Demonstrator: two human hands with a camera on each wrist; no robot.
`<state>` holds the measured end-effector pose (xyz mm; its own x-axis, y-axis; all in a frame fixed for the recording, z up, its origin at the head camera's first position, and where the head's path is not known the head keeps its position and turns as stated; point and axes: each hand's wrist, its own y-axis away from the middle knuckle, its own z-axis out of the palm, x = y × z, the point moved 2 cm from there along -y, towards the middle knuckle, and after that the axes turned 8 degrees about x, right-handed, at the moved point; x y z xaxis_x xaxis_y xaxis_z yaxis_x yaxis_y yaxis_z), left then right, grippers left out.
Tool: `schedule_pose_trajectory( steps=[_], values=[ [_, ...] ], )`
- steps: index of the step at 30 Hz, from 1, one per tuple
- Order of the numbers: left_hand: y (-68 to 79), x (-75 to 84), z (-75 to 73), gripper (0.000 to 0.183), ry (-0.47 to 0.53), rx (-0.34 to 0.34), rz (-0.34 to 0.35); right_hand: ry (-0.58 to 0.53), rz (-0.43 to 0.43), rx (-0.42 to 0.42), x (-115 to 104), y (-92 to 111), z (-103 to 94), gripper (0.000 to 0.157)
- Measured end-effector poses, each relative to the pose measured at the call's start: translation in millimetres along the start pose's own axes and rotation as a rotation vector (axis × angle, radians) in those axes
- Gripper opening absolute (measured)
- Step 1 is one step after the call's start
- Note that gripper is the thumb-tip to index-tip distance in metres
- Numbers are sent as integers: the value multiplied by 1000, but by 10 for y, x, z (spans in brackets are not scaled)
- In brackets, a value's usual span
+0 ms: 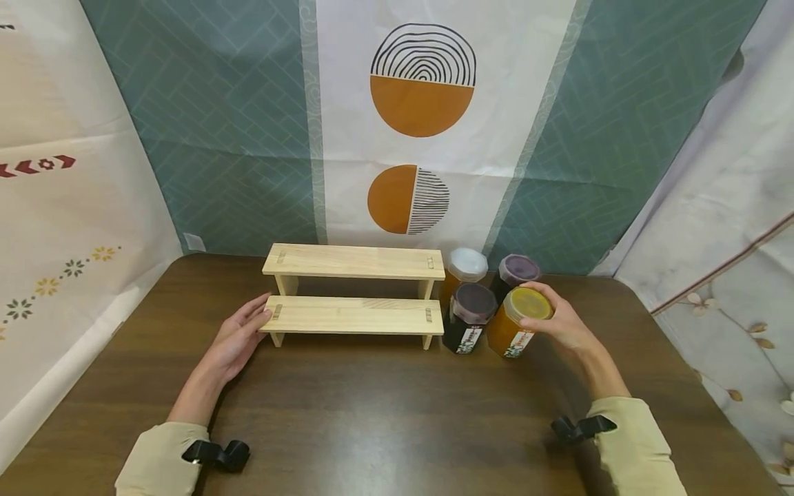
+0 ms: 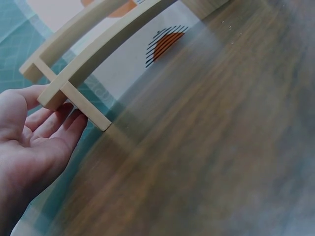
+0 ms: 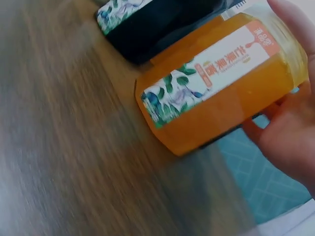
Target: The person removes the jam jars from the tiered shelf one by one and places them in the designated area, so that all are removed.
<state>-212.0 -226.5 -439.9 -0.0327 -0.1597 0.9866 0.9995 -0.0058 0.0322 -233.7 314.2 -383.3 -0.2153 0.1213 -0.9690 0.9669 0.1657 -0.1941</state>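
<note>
A pale two-tier wooden shelf (image 1: 353, 315) stands on the table, and my left hand (image 1: 238, 337) grips the left end of its lower board. In the left wrist view, the thumb of that hand (image 2: 42, 132) lies at the board's end and the other fingers curl beneath it. My right hand (image 1: 561, 320) holds an orange jar (image 1: 505, 336) with a yellow lid, thumb and fingers around the lid. The right wrist view shows the jar's labelled side (image 3: 211, 83), its base at the tabletop. Close by on its left is a dark jar (image 1: 462, 329) with a dark lid.
Behind these two stand an orange jar with a white lid (image 1: 466, 265), beside the shelf's right end, and a dark jar with a purple lid (image 1: 517, 269). The brown wooden table (image 1: 384, 413) meets a patterned cloth backdrop (image 1: 248, 138) at the rear.
</note>
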Motion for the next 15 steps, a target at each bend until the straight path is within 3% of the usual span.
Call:
schedule_pose_trajectory(
  steps=[5, 10, 13, 15],
  values=[
    [-38, 7, -3, 67, -10, 6, 0, 301, -26, -12, -53, -15, -36, 59],
    [-46, 58, -65, 67, -146, 39, -21, 577, 4, -37, -205, -4, -17, 70],
    [-13, 181, -110, 70, -238, 79, 8, 712, -37, 6, -350, 31, 19, 71],
    [29, 312, -117, 70, -295, 110, 63, 764, -104, 72, -450, 55, 49, 66]
  ],
)
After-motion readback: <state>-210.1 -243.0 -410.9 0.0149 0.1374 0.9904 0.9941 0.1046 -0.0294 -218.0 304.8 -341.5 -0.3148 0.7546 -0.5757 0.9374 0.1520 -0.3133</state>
